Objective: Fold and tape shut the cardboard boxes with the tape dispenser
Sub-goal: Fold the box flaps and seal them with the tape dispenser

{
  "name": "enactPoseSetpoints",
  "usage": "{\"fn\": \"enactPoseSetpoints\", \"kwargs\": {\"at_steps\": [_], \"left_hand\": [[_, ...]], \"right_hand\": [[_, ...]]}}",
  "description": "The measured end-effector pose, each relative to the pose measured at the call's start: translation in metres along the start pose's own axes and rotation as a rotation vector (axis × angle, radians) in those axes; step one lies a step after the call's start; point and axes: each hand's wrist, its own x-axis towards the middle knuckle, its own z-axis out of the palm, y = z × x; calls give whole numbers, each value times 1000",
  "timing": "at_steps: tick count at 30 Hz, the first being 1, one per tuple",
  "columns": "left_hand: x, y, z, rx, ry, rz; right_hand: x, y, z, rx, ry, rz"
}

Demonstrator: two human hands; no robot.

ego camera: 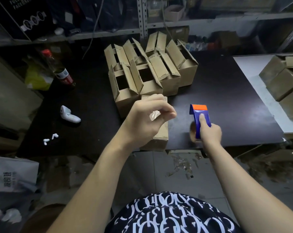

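So the dark surface [230,91] takes up most of the view. A bunch of open boxes [150,73] sit bunched up in the middle of it toward the back, flaps sticking up. One closed box [159,140] lies at the near edge, touching the front of that bunch. The left grip [149,118] hovers over it, fingers curled, pinching a bit of clear tape [153,114]. The right grip [209,132] is wrapped around the blue-and-orange tape dispenser [200,115], thumb on top, just right of the closed box. A red-capped bottle [59,68] stands far left.
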Motion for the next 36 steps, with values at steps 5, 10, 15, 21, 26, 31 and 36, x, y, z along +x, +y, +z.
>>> {"fn": "enactPoseSetpoints", "kwargs": {"at_steps": [5,10,15,21,26,31,36], "left_hand": [[-12,-2,-7,-164,160,-291],[-21,9,-14,-390,235,-500],[-31,9,-21,-384,212,-557],[-40,9,-20,-392,145,-619],[-40,5,-20,-303,277,-625],[-47,-4,-12,-237,346,-712],[-56,-16,-8,-155,534,-821]], "right_hand": [[5,24,19,-448,-81,-304],[-5,35,39,-589,-182,-423],[-24,22,35,-376,-58,-539],[-77,-42,35,76,-563,-784],[-95,-49,31,249,-939,-563],[-91,-35,14,300,-942,-361],[-96,-25,5,223,-827,-231]]}}
